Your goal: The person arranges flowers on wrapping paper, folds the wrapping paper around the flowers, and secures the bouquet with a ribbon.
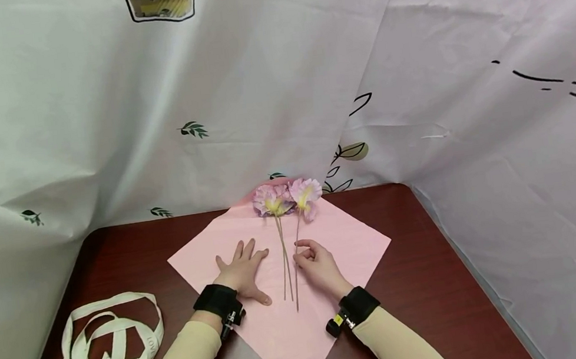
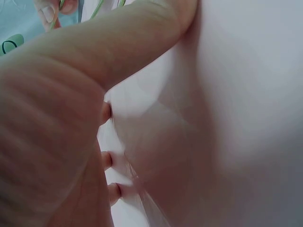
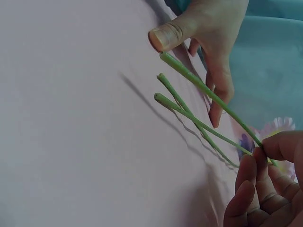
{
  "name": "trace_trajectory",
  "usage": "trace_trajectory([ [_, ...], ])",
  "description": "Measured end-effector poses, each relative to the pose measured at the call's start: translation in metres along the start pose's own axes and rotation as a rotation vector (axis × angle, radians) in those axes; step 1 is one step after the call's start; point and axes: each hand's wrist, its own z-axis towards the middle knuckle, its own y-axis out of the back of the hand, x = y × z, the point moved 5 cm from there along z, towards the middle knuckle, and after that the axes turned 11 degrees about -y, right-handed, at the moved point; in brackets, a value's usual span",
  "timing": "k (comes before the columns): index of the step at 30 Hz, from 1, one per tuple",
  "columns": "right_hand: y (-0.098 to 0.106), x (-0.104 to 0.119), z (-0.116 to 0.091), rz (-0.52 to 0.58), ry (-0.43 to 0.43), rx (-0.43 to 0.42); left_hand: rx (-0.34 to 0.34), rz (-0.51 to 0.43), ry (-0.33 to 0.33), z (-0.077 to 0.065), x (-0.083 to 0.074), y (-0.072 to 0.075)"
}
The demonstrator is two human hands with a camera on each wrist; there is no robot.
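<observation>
A square of pink wrapping paper [image 1: 348, 243] lies cornerwise on the table. On it my left hand [image 1: 239, 275] presses flat with fingers spread, left of the flower stems. My right hand [image 1: 320, 266] pinches the thin green stem [image 3: 208, 92] of a pink-purple artificial flower [image 1: 305, 192] between thumb and fingertips. Beside it, more pink-purple flowers [image 1: 271, 200] lie at the paper's far corner, their two stems [image 3: 199, 124] crossing and pointing toward me. The left wrist view shows the left thumb [image 2: 137, 33] close up over the paper.
A loosely coiled white ribbon [image 1: 152, 341] with printed letters lies on the left of the dark red-brown table [image 1: 457, 308]. Pale cloth [image 1: 265, 75] with leaf drawings hangs behind the table and along its sides. Both wrists wear black camera straps.
</observation>
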Motion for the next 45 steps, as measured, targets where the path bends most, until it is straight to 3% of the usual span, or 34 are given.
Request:
trace_trajectory([
  [10,-0.002,0.01,0.009,-0.047,-0.001,-0.042,-0.002,0.003,0.002,0.0,0.0,0.0],
  [24,-0.012,0.007,0.019,-0.229,0.023,-0.091,-0.008,0.001,-0.002,-0.002,-0.002,0.004],
  [33,-0.016,0.009,0.019,-0.331,0.048,-0.08,-0.001,0.005,-0.005,-0.002,-0.003,0.005],
  [45,-0.015,0.012,0.013,-0.348,0.086,-0.082,-0.001,0.007,-0.001,-0.001,-0.001,0.004],
])
